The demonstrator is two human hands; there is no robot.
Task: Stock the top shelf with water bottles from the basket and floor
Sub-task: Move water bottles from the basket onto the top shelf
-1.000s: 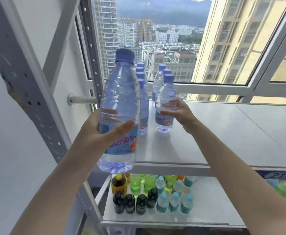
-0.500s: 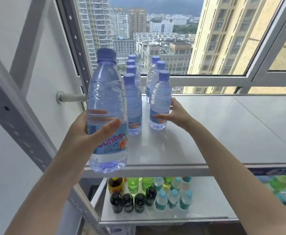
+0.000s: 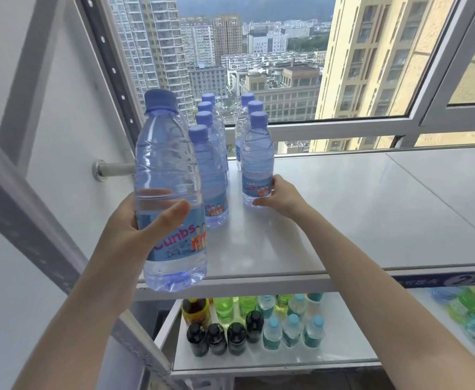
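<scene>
My left hand (image 3: 135, 229) grips a clear water bottle (image 3: 168, 175) with a purple cap and blue label, held upright in the air just in front of the top shelf (image 3: 343, 220) at its left end. My right hand (image 3: 280, 197) is wrapped around the base of another water bottle (image 3: 257, 159) that stands on the shelf as the front one of the right row. Left of it stands a second row of water bottles (image 3: 211, 170), several deep toward the window. The basket and floor are out of view.
A grey perforated shelf upright (image 3: 30, 220) runs diagonally at the left. A window frame (image 3: 343, 128) borders the shelf's back edge. The lower shelf (image 3: 337, 350) holds dark, green, yellow and teal drink bottles (image 3: 253, 325). A wall rod (image 3: 112, 168) juts out behind the held bottle.
The view has shifted slightly. My right hand has slid down to the base of the front right bottle. My left hand still holds its bottle in about the same place.
</scene>
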